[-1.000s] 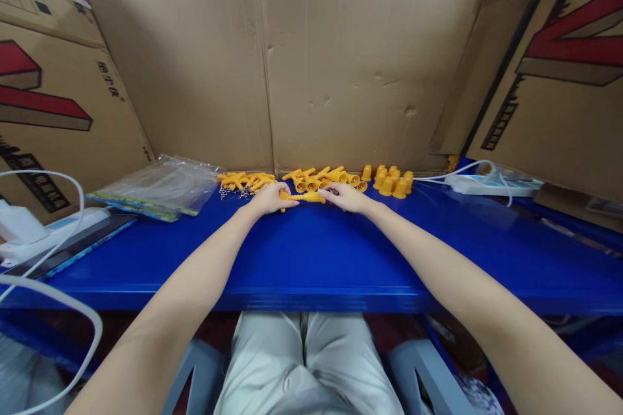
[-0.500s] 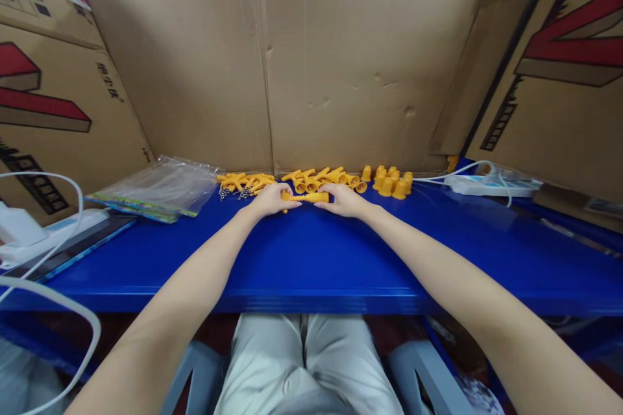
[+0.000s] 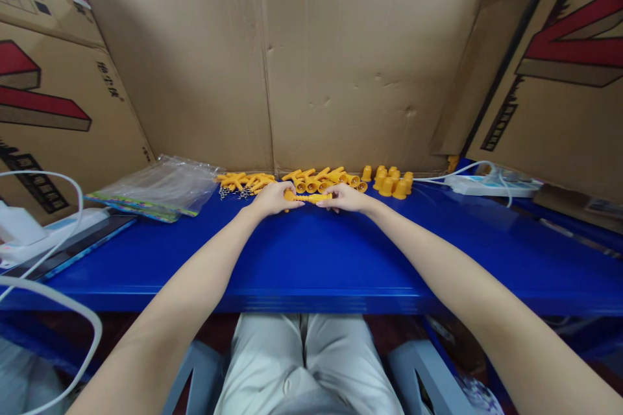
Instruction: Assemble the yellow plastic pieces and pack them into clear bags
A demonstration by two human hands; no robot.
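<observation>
Between my two hands a yellow plastic piece [image 3: 311, 198] lies sideways, narrow in the middle, just over the blue table. My left hand [image 3: 274, 200] is closed on its left end, where a rounded yellow part shows by the thumb. The fingers of my right hand [image 3: 346, 198] pinch the wider right end. Right behind it lies a row of yellow cone-ended pieces [image 3: 321, 176], open ends toward me. Beyond my left hand is a pile of yellow branched pieces [image 3: 246, 181] with small metal chains [image 3: 233, 193]. Several yellow cups [image 3: 387, 185] stand upside down to the right.
Clear plastic bags [image 3: 160, 185] lie at the left. White power strips sit at both sides, one [image 3: 491, 185] at the right with a cable. A tall cardboard wall [image 3: 341, 78] closes off the back of the blue table [image 3: 321, 259].
Both hands and the yellow piece have shifted slightly to the right. My right fingers now curl further round the right end of the piece.
</observation>
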